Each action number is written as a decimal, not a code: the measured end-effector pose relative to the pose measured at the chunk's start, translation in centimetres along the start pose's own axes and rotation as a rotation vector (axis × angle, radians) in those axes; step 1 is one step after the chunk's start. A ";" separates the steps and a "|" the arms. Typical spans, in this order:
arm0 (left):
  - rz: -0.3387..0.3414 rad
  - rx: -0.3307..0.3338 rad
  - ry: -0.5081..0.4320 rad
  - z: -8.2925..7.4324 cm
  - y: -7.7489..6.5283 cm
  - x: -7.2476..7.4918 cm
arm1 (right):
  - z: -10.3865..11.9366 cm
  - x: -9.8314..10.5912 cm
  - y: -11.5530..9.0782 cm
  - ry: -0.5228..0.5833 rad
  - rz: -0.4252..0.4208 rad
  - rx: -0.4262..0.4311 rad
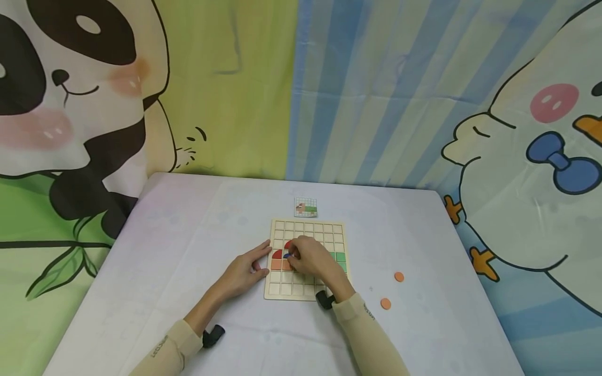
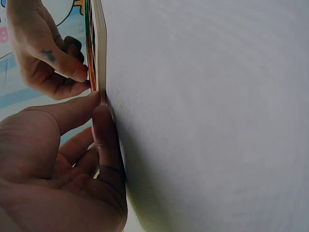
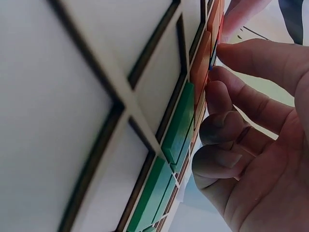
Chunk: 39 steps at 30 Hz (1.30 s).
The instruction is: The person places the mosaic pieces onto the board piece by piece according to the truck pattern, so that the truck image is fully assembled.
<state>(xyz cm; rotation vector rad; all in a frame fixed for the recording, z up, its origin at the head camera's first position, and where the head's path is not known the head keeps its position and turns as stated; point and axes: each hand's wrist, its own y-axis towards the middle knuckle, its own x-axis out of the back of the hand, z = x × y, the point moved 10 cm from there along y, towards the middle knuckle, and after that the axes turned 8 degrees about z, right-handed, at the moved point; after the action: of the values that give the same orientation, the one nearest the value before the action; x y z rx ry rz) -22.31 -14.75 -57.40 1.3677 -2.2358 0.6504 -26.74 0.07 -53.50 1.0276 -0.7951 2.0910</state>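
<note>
A pale wooden grid board [image 1: 282,291] lies on the table. My right hand [image 1: 310,257] is over its left-middle part, with thumb and forefinger pinching a small blue tile [image 3: 213,57] at the board's surface. Red rounded pieces [image 1: 277,254] and orange square tiles [image 1: 276,264] sit in cells around those fingertips. Green tiles [image 3: 179,128] fill cells toward the board's right side, and the right hand covers part of the row. Along the board's left edge, my left hand [image 1: 243,272] touches the rim with its thumb and extended fingers.
Beyond the board lies a small picture card [image 1: 306,207] with a grid pattern. Two orange round discs [image 1: 398,277] lie on the white tabletop [image 1: 197,219] to the right. Printed curtains [image 1: 263,104] hang behind the table.
</note>
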 end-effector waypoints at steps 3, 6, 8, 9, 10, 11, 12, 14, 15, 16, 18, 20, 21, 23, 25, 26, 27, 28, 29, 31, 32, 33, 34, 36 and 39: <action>-0.002 0.001 0.003 0.1 0.0 0.0 | 0.1 0.1 0.0 -0.006 0.001 0.011; -0.006 -0.005 0.003 0.0 0.0 0.0 | 0.2 0.0 0.1 -0.025 0.004 0.023; -0.007 -0.004 0.003 0.1 0.0 0.0 | 0.2 -0.1 0.1 -0.038 0.006 0.030; -0.006 -0.003 0.002 0.1 0.0 0.0 | 0.2 -0.1 0.1 -0.044 0.007 0.032; -0.006 -0.002 0.003 0.1 0.0 0.0 | 0.2 -0.1 0.2 -0.046 0.007 0.037; -0.006 -0.001 0.002 0.0 0.0 0.0 | 0.3 -0.1 0.2 -0.048 0.006 0.041; -0.006 -0.003 0.003 0.0 0.0 0.0 | 0.3 -0.1 0.2 -0.048 0.005 0.045; -0.005 0.001 0.003 0.0 0.0 0.0 | 0.3 -0.1 0.2 -0.048 0.003 0.050; -0.006 0.003 0.002 0.0 0.0 0.1 | 0.4 0.0 0.2 -0.048 0.003 0.053; -0.007 0.004 0.002 -0.1 0.0 0.1 | 0.4 0.0 0.2 -0.046 0.003 0.055; -0.007 0.002 0.000 -0.1 0.0 0.1 | 0.3 0.1 0.1 -0.038 0.003 0.056; -0.008 0.008 -0.003 -0.1 0.0 0.1 | 0.3 0.2 0.0 -0.032 0.002 0.054; -0.008 0.010 -0.005 0.0 0.0 0.1 | 0.2 0.2 -0.2 -0.029 -0.001 0.053; -0.009 0.014 -0.012 0.0 0.0 0.0 | 0.0 0.5 -0.5 -0.024 -0.015 0.050; -0.012 0.020 -0.018 0.1 0.0 0.0 | -0.3 0.8 -1.1 -0.016 -0.032 0.046; -0.012 0.021 -0.018 0.1 0.0 -0.1 | -0.6 1.0 -1.5 -0.013 -0.041 0.044; -0.011 0.020 -0.018 0.1 0.0 -0.1 | -0.9 1.2 -2.0 -0.010 -0.050 0.041; -0.010 0.021 -0.012 0.1 0.1 -0.2 | -1.2 1.4 -2.4 -0.007 -0.060 0.040; -0.009 0.023 -0.010 0.1 0.1 -0.2 | -1.5 1.6 -3.0 -0.003 -0.068 0.033; -0.007 0.027 -0.006 0.2 0.2 -0.3 | -2.4 2.0 -4.1 0.004 -0.086 0.017; -0.007 0.030 -0.005 0.2 0.2 -0.3 | -2.8 2.2 -4.7 0.005 -0.096 0.008; -0.007 0.033 -0.007 0.2 0.2 -0.2 | -3.3 2.4 -5.3 0.011 -0.106 -0.003; -0.008 0.039 -0.009 0.3 0.2 -0.2 | -3.8 2.6 -5.8 0.018 -0.118 -0.014; -0.011 0.045 -0.019 0.4 0.2 -0.1 | -4.9 2.9 -6.9 0.029 -0.141 -0.042; -0.011 0.046 -0.023 0.5 0.2 -0.2 | -6.6 3.5 -8.6 0.046 -0.174 -0.087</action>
<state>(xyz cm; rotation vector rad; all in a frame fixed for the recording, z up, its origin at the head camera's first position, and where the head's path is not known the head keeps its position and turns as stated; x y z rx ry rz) -22.47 -14.85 -57.92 1.4148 -2.2427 0.6897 -24.53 11.11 -52.01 0.9629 -0.7396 1.9100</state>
